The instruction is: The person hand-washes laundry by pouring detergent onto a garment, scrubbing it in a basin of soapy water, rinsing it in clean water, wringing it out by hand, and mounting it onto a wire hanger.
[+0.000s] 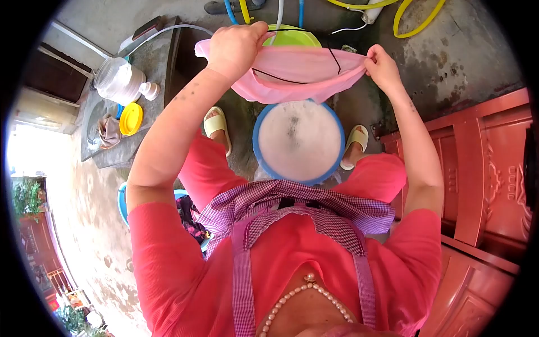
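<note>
A pink cloth (303,70) with thin black cords or trim is stretched between my two hands. My left hand (238,48) is closed on its upper left edge. At the right end, my right hand (383,66) pinches the edge between thumb and fingers. The cloth hangs in a sag over the far side of a blue basin (256,141). White suds (303,137) fill that basin, with a greyish patch near their middle. Whether the cloth touches the suds, I cannot tell. A lime-green basin (295,37) stands behind the cloth, partly hidden by it.
On the left, a stone slab (151,78) bears a clear plastic jug (115,78) and a yellow lid (131,119). Dark clothes (192,219) lie in another blue tub beside my left leg. Yellow hose (415,28) loops behind; a red panelled door (469,174) stands right.
</note>
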### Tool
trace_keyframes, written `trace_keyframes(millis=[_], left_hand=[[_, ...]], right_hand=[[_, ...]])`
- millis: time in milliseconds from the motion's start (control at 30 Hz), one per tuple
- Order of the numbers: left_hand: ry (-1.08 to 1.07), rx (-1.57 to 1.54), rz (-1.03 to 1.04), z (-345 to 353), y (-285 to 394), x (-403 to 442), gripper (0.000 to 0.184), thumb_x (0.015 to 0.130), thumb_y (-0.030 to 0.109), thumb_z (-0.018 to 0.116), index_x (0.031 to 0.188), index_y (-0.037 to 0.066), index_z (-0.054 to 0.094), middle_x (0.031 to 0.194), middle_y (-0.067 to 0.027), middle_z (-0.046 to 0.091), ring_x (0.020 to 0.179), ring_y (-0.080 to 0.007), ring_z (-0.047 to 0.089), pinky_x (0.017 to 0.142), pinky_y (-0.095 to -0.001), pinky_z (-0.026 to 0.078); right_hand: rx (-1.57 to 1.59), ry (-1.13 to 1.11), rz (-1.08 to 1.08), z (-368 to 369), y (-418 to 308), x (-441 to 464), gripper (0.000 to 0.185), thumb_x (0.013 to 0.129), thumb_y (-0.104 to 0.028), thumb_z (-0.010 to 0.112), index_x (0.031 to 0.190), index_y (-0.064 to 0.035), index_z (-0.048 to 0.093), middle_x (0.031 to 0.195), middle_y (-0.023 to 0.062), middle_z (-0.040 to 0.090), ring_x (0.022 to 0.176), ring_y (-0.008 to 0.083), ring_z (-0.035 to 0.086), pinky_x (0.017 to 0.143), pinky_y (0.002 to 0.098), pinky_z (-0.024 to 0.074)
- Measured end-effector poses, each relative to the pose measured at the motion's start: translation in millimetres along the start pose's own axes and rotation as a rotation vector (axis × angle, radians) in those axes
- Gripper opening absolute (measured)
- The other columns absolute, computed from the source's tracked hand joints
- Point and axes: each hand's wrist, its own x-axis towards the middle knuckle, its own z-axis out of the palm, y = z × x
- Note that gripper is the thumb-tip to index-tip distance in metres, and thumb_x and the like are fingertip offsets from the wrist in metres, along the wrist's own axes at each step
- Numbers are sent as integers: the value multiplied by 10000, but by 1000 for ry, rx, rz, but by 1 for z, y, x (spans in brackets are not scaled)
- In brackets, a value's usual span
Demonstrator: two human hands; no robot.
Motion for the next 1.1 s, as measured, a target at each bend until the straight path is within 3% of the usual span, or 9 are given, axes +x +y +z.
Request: trace_keyframes(millis=[133,233,300,367,467,567,633,867,1100], left_hand=[[2,-40,7,1,7,0,255,862,376,507,813,133,568,648,-127,596,638,-338,584,555,-431,451],[-76,-81,-115,1,9,3,260,858,398,512,880,153,599,687,-123,615,670,-332,597,576,-423,462],[-91,-74,-145,0,3,3,275,857,413,511,920,164,610,710,-120,624,688,-331,602,593,-420,467],[-88,-72,-178,-3,-4,1,288,858,424,508,942,171,617,725,-119,628,704,-330,605,607,-418,471],[-38,-95,-246,-5,-15,-4,306,866,431,493,953,166,619,744,-132,623,736,-334,601,631,-417,469],[-39,-144,-315,-6,-26,-4,319,869,429,492,950,143,608,740,-144,613,736,-347,589,634,-420,461],[-54,-151,-331,-3,-33,-3,322,861,445,489,936,164,627,792,-122,641,762,-333,607,648,-416,474],[4,-189,-353,-3,-36,-1,333,864,450,485,939,157,622,798,-121,640,779,-336,602,667,-413,473],[-120,-227,-397,-10,-47,0,342,867,448,484,950,144,614,824,-131,636,802,-348,593,684,-424,469]], right_hand=[[-352,27,-116,4,-27,-4,219,794,-196,595,922,-66,474,721,89,594,615,229,575,594,347,464],[595,-247,127,0,-40,8,221,833,-218,602,943,-60,492,773,64,612,650,160,584,595,302,471],[881,-99,85,-1,-45,7,282,855,-229,599,1047,-42,512,899,26,588,810,95,554,669,246,450],[700,0,-44,-1,-17,12,303,870,-257,580,1086,-56,513,971,22,572,855,93,534,728,226,425],[632,14,206,5,20,-8,336,880,-322,557,1098,-69,517,999,20,573,876,98,524,777,227,405],[946,-63,565,25,27,-44,523,848,-462,556,1198,-92,439,1137,68,521,1014,161,483,870,342,374],[1098,-210,504,33,23,-54,578,832,-491,564,1224,-99,398,1187,92,481,1056,196,466,896,393,358],[1296,-50,404,34,23,-27,88,867,-185,594,864,-104,561,900,20,609,864,139,572,829,323,439],[1344,124,374,12,30,-12,182,890,-256,554,919,-77,536,940,53,608,878,172,579,820,356,461]])
